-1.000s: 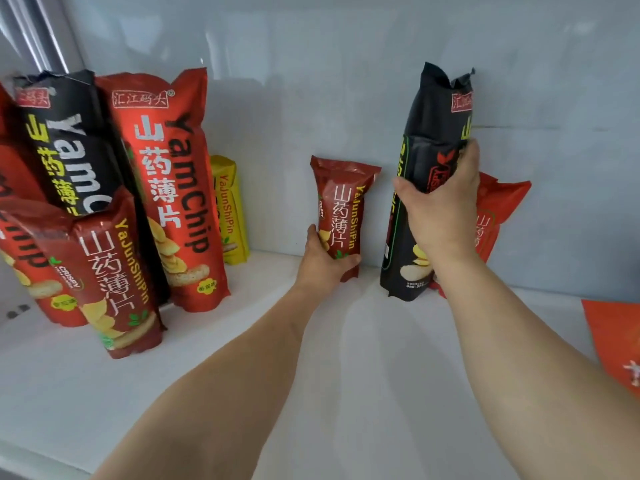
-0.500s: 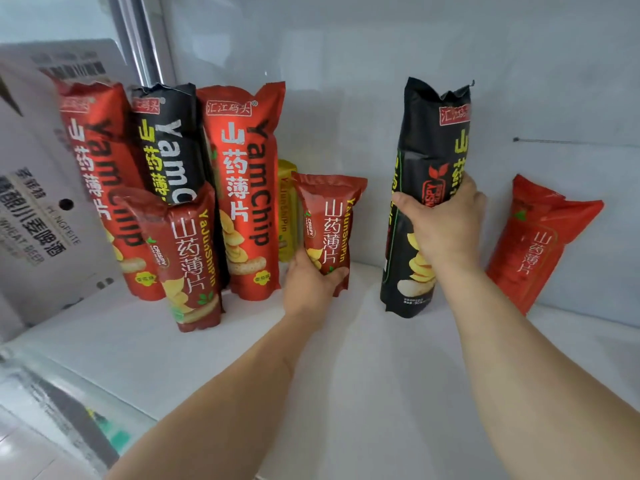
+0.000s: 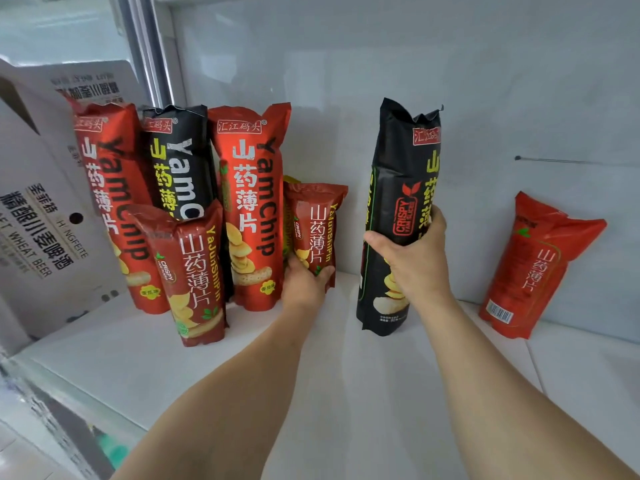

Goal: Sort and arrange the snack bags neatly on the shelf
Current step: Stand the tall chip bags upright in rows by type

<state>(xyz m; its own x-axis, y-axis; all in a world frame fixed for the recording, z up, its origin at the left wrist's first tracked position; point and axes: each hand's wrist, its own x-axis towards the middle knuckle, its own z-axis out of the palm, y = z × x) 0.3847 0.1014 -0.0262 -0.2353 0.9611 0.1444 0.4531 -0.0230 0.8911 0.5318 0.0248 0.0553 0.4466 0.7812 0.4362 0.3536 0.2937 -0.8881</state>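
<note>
My left hand (image 3: 304, 284) grips the bottom of a small dark red snack bag (image 3: 317, 223), upright beside a tall red YamChip bag (image 3: 251, 202). My right hand (image 3: 414, 261) holds a tall black bag (image 3: 403, 188) upright at mid-shelf, its base on the white shelf (image 3: 346, 375). At the left stand a tall black YamChip bag (image 3: 178, 161), another tall red bag (image 3: 110, 188) and, in front, a second small dark red bag (image 3: 194, 271). A yellow bag (image 3: 286, 216) peeks out behind the held small bag.
A small orange-red bag (image 3: 535, 268) leans on the back wall at the right. A white beer carton (image 3: 41, 216) stands at the shelf's left end, by a metal upright (image 3: 145, 46). The shelf's front edge (image 3: 69, 393) runs along the lower left.
My left hand has carried the small dark red bag leftward, close to the tall red bag and in front of the yellow one. The view has swung left; the black bag stays in my right hand.
</note>
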